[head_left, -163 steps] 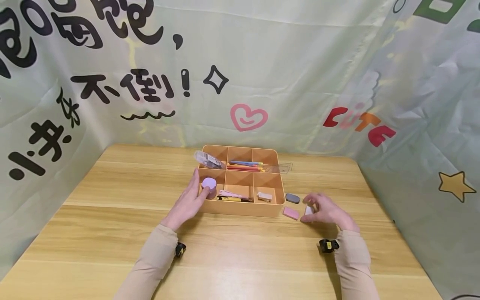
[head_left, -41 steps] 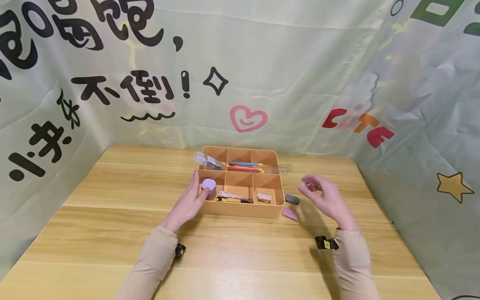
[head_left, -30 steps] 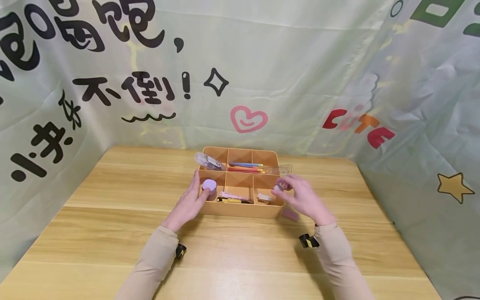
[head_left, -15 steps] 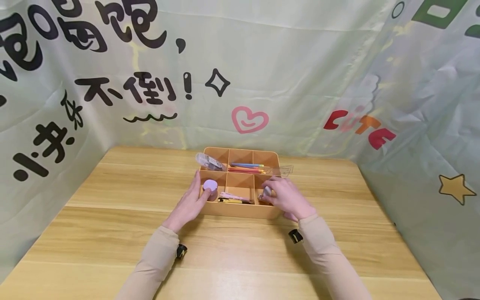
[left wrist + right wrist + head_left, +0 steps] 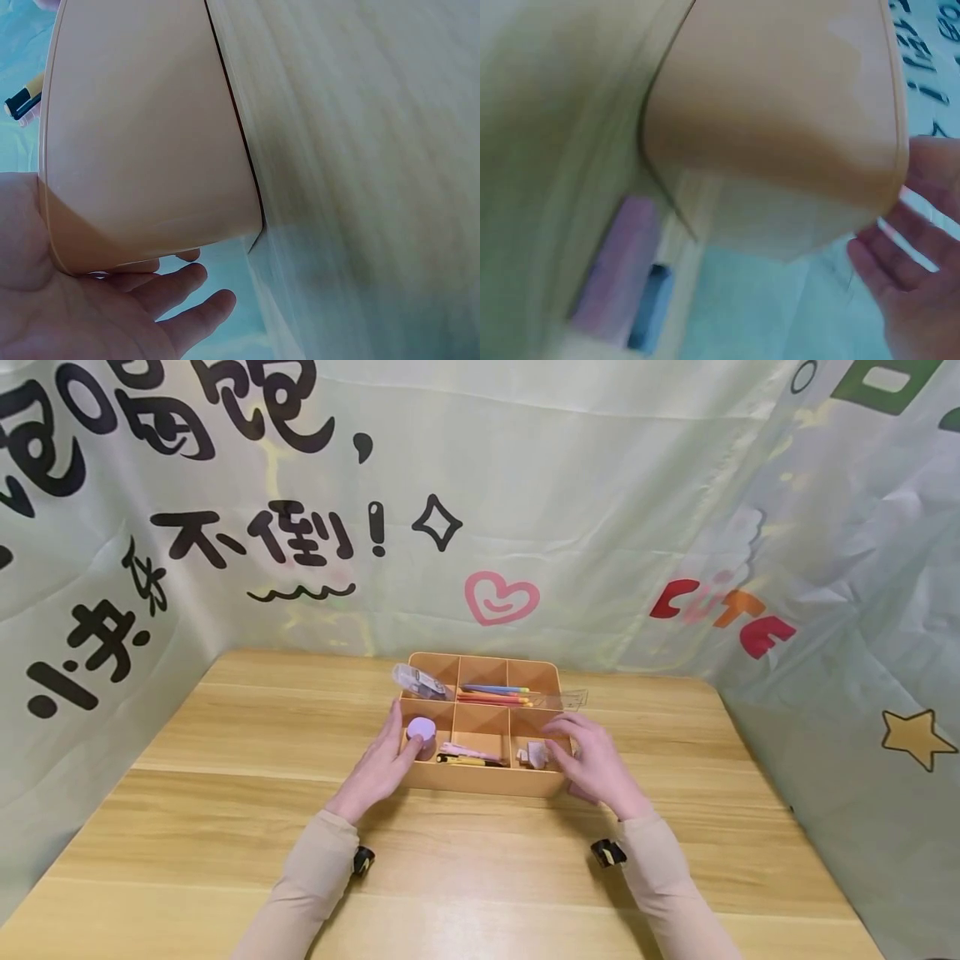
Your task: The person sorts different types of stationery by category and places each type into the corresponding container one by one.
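An orange divided organizer box [image 5: 480,782] stands on the table. My left hand [image 5: 373,773] holds its left wall, thumb over the rim near a purple-lidded round container [image 5: 421,729]. In the left wrist view, its fingers [image 5: 196,319] extend along the outside of the box. My right hand [image 5: 597,770] is above the front right compartment, fingers loosely bent with nothing between them. A whitish eraser [image 5: 536,754] lies in that compartment beside another small pale piece. Outside the box, a pink eraser [image 5: 619,270] and a dark grey eraser [image 5: 652,307] lie on the table.
Pens [image 5: 468,761] lie in the front middle compartment. Pencils [image 5: 491,699] and a clear ruler [image 5: 572,699] that sticks out past the right rim are in the back. A clear plastic case [image 5: 422,681] leans at back left. A printed cloth [image 5: 600,510] hangs behind the table.
My right hand has picked up the whitish eraser from the table, carried it left into the front right compartment and let it go, then drawn back slightly. My left hand stays on the box.
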Tool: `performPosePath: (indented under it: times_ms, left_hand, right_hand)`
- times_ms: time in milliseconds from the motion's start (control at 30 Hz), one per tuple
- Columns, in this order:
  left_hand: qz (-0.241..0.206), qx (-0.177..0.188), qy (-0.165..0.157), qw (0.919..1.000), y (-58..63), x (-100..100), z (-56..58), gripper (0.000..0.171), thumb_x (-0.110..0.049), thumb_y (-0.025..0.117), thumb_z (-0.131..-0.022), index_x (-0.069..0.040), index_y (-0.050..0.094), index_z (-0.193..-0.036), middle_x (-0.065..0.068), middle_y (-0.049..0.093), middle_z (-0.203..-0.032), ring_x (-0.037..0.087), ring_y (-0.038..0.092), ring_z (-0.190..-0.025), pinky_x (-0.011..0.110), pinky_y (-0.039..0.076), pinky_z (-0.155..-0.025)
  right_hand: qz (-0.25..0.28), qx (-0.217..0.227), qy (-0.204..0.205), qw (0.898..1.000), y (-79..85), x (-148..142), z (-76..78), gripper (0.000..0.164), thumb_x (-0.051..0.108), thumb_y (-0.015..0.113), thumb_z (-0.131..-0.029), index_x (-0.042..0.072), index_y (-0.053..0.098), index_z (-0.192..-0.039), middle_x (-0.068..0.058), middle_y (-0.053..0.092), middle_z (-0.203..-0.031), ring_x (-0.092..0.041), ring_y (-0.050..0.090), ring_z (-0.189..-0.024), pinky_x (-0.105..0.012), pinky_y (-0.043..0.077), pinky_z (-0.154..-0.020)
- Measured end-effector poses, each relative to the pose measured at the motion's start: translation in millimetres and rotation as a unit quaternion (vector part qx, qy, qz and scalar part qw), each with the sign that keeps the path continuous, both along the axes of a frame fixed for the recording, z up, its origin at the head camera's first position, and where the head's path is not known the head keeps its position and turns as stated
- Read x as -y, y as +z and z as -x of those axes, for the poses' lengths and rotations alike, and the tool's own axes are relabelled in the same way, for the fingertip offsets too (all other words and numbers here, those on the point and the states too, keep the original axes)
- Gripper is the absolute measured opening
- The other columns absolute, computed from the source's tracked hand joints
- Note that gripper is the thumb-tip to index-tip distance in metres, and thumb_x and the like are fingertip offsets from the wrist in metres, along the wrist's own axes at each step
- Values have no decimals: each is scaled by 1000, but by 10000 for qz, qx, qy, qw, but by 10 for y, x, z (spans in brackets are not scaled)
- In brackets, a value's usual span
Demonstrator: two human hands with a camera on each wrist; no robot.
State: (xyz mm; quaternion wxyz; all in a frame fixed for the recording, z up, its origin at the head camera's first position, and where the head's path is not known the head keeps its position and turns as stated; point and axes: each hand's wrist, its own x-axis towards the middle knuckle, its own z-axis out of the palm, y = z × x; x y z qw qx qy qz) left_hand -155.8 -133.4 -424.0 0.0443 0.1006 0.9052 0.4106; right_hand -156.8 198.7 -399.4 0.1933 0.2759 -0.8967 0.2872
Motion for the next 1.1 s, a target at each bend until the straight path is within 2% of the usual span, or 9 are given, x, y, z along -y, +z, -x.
performPosePath:
  times_ms: [100, 167, 300, 367, 433, 567, 667, 800, 1100]
  left_hand:
    - [-5, 24, -14, 10000, -7, -8, 4, 79, -36, 39, -109, -2, -10, -160, 19, -7, -170, 34, 6, -158, 49, 11, -129]
    - [-18, 41, -13, 10000, -2, -4, 7, 79, -37, 38, -109, -4, -11, -160, 17, -9, -170, 34, 5, -158, 49, 11, -129]
    - [6, 25, -12, 10000, -1, 2, 5, 79, -36, 38, -109, -4, -12, -160, 19, -8, -170, 35, 6, -158, 50, 11, -129]
    - [14, 11, -14, 10000, -4, 3, 8, 79, -36, 39, -109, -3, -12, -160, 20, -6, -170, 35, 6, -157, 50, 12, -129]
    - [24, -3, -27, 10000, -5, 1, 7, 79, -35, 39, -109, -2, -11, -160, 21, -6, -170, 35, 6, -158, 50, 12, -129]
    - [22, -17, -12, 10000, -5, -5, 5, 78, -35, 39, -108, 0, -9, -160, 21, -6, -170, 35, 6, -158, 50, 11, -129]
    - [66, -27, -7, 10000, -6, -3, 2, 79, -36, 39, -109, 1, -8, -160, 22, -5, -169, 36, 6, -157, 51, 12, -129]
    - [131, -26, -12, 9999, -6, 1, -2, 79, -37, 39, -109, 1, -10, -159, 23, -6, -169, 37, 6, -157, 51, 12, -128]
    - [139, -20, -29, 9999, 4, -2, -5, 79, -37, 38, -109, 0, -10, -159, 23, -6, -169, 37, 6, -157, 51, 11, -128]
  right_hand:
    - [684, -350, -209, 9968, -81, -168, -23, 15, -6, 73, -84, -1, 74, -98, -13, 75, -100, -30, 70, -93, -40, 57, -87]
    - [957, -302, -391, 9942, -132, -279, -13, 13, -6, 72, -85, -2, 74, -98, -14, 75, -98, -30, 70, -91, -36, 57, -85]
    - [1164, 238, -756, 9900, -234, -498, 22, 12, -3, 69, -90, -4, 73, -100, -16, 75, -98, -14, 66, -88, -36, 57, -80]
    - [1219, 609, -912, 9865, -273, -587, 30, 13, 0, 68, -92, -4, 73, -103, -17, 75, -100, -4, 62, -88, -32, 57, -80]
    - [1248, 1006, -1018, 9818, -301, -659, 28, 16, 2, 66, -93, -4, 72, -107, -18, 74, -103, -1, 61, -90, -27, 56, -81]
    - [1186, 1663, -1027, 9735, -336, -737, 25, 23, 7, 64, -96, -5, 69, -116, -21, 71, -111, -18, 65, -98, -25, 55, -87]
    - [1098, 1979, -966, 9693, -362, -760, 33, 27, 8, 64, -97, -6, 66, -120, -25, 69, -116, -33, 66, -105, -36, 58, -93]
    - [1024, 2217, -879, 9657, -387, -771, 38, 31, 6, 64, -96, -9, 63, -123, -28, 67, -119, -40, 65, -108, -50, 56, -97]
    - [975, 2486, -770, 9606, -418, -802, 42, 34, 7, 67, -94, -8, 62, -125, -27, 68, -117, -35, 67, -104, -26, 52, -90]
